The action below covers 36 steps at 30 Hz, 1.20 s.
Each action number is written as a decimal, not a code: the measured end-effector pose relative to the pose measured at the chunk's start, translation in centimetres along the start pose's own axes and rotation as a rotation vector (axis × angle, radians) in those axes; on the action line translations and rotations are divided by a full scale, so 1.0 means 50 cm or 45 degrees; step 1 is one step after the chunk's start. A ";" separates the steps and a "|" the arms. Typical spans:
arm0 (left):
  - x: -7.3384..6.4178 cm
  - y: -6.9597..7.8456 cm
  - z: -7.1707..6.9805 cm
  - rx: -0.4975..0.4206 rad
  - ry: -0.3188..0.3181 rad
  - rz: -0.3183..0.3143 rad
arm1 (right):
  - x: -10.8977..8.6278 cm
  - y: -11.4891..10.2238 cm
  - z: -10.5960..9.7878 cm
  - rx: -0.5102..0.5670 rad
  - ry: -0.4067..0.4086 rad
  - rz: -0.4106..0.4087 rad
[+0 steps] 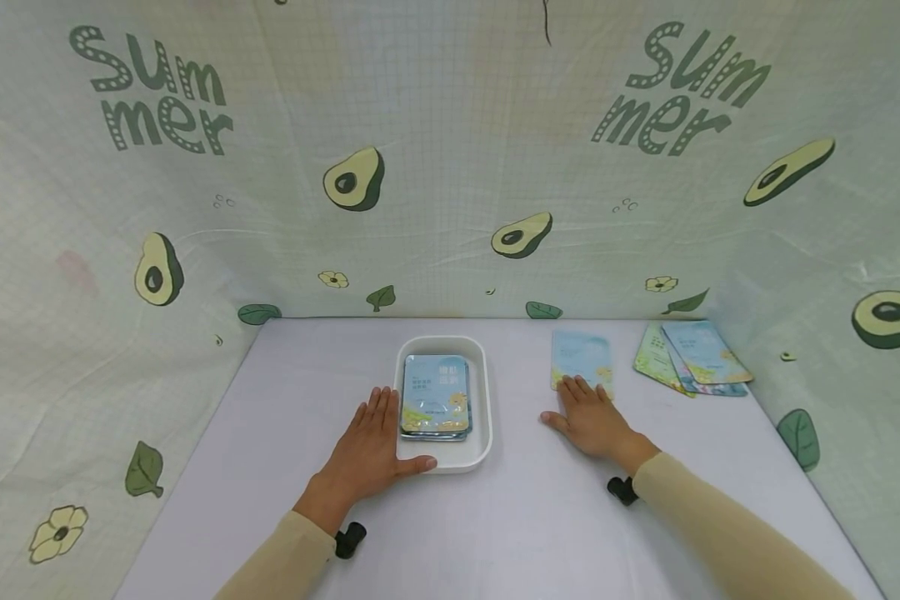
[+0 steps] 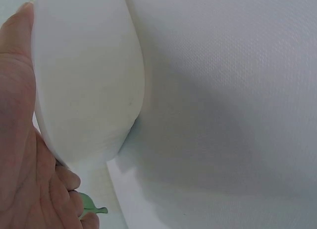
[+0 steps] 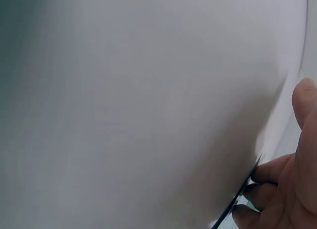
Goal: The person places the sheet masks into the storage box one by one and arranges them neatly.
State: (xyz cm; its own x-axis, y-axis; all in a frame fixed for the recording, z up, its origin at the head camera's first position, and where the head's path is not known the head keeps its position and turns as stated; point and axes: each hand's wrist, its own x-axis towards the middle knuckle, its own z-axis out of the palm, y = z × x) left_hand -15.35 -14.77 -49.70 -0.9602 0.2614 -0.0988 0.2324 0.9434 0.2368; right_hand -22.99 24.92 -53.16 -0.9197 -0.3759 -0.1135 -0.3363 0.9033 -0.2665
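Observation:
A white tray [image 1: 482, 400] holds a stack of light-blue sachets [image 1: 435, 393] with printed pictures. Against the tray's left side lies my left hand [image 1: 371, 446], its fingers straight and together, the thumb across the near left corner. The left wrist view has the tray's outer wall [image 2: 89, 80] beside the palm [image 2: 29, 189]. To the right of the tray, one flat blue sachet [image 1: 581, 354] is on the table. My right hand [image 1: 592, 421] rests its fingertips on that sachet's near edge, thumb spread outward. In the right wrist view the sachet appears only as a thin dark edge [image 3: 233, 201] by the fingers.
At the back right of the white table [image 1: 480, 533], several overlapping sachets [image 1: 693, 358] in green and blue are fanned out. A printed cloth with avocados [image 1: 354, 179] hangs around the table's back and sides.

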 end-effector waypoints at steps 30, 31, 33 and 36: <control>0.001 -0.006 0.006 -0.019 0.006 0.017 | 0.075 0.040 -0.044 -0.011 0.058 0.016; 0.001 -0.006 0.007 -0.020 0.007 0.017 | 0.083 0.048 -0.047 -0.022 0.038 0.023; 0.002 -0.005 0.008 -0.017 0.011 0.017 | 0.096 0.057 -0.053 -0.038 -0.002 0.031; 0.002 -0.005 0.008 -0.007 0.007 0.012 | 0.107 0.059 -0.059 -0.045 -0.028 0.038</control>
State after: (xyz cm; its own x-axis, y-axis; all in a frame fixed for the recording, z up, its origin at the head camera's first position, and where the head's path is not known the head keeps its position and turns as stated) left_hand -15.44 -14.92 -50.17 -0.9588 0.2691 -0.0912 0.2406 0.9397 0.2431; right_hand -29.47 26.17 -51.74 -0.9249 -0.3528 -0.1417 -0.3161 0.9207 -0.2290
